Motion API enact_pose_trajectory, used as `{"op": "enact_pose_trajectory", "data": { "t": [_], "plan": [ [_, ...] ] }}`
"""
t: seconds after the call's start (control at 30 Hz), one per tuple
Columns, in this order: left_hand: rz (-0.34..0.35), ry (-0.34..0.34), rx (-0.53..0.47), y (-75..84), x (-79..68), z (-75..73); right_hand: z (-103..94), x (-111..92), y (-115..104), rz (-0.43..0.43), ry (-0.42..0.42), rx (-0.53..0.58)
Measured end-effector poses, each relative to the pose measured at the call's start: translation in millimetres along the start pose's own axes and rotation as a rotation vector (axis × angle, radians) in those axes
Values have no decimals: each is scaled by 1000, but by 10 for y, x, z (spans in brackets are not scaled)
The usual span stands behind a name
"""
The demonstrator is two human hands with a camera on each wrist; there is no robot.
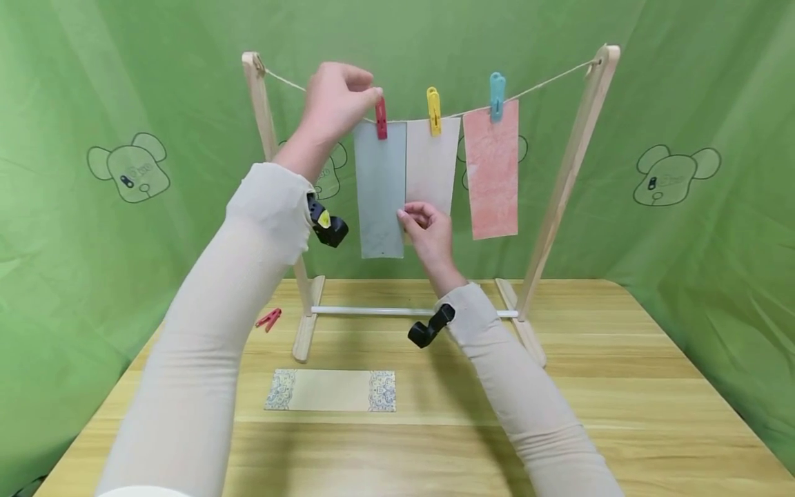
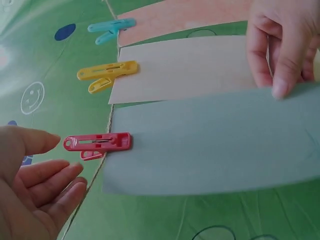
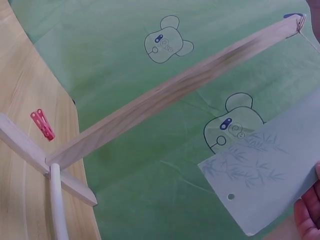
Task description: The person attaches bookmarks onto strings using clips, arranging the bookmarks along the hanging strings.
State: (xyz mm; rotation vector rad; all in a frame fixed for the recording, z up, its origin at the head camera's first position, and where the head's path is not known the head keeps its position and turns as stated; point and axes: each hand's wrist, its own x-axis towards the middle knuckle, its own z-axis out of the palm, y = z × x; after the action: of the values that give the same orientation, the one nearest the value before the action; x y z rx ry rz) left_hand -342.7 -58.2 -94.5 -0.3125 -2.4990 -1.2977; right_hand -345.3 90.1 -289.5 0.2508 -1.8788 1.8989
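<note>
A pale blue paper card (image 1: 380,193) hangs from the string under a red clothespin (image 1: 381,121). My left hand (image 1: 338,96) is at the top of that clothespin; in the left wrist view its thumb and fingers are spread just off the pin. Lower down, my right hand (image 1: 433,238) pinches the blue card's right edge between thumb and fingers. Beside it, a cream card (image 1: 433,162) hangs from a yellow clothespin (image 1: 434,110), partly behind the right hand. Further right, a pink card (image 1: 493,172) hangs from a light blue clothespin (image 1: 497,96). Bamboo print and a punched hole show on the blue card's lower end (image 3: 250,185).
The string (image 1: 546,83) runs between two wooden posts (image 1: 568,179), joined low down by a white rod (image 1: 404,311). On the wooden table (image 1: 596,428) lie a patterned-end card (image 1: 330,391) and a loose red clothespin (image 1: 269,319). A green cloth (image 1: 683,90) hangs behind.
</note>
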Motion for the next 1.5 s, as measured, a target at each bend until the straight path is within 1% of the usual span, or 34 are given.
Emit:
{"op": "enact_pose_trajectory", "data": {
  "t": [0.17,0.27,0.37,0.5,0.57,0.7,0.77,0.87,0.93,1.03,1.1,1.2,1.33,1.4,1.5],
  "plan": [
    [77,62,-45,-94,-88,-32,-49,-16,42,19,-32,-11],
    [135,84,-45,-170,-205,-35,-84,-40,82,20,-77,-20],
    [184,89,-64,-287,-352,-11,-127,-78,145,11,-120,-37],
    [223,88,-130,-529,-532,30,-205,-148,241,11,-161,-82],
    [233,84,-171,-668,-620,42,-244,-197,286,29,-184,-105],
    [242,53,-190,-978,-824,91,-319,-324,384,80,-239,-166],
    [231,24,-179,-1147,-950,132,-350,-394,436,97,-268,-199],
    [191,-10,-154,-1415,-1159,193,-392,-513,514,112,-318,-248],
    [156,-28,-158,-1606,-1289,225,-416,-603,562,124,-346,-274],
    [108,-23,-172,-1895,-1448,245,-438,-748,633,138,-389,-299],
    [67,-12,-184,-2078,-1533,233,-441,-847,669,153,-417,-309],
    [21,21,-180,-2314,-1625,185,-433,-973,715,167,-468,-322],
    [-23,64,-153,-2569,-1702,144,-437,-1102,779,186,-518,-341],
    [-44,72,-146,-2688,-1727,148,-446,-1163,808,210,-533,-341],
    [-92,64,-161,-2856,-1755,168,-472,-1255,841,243,-553,-320]
  ]
}}
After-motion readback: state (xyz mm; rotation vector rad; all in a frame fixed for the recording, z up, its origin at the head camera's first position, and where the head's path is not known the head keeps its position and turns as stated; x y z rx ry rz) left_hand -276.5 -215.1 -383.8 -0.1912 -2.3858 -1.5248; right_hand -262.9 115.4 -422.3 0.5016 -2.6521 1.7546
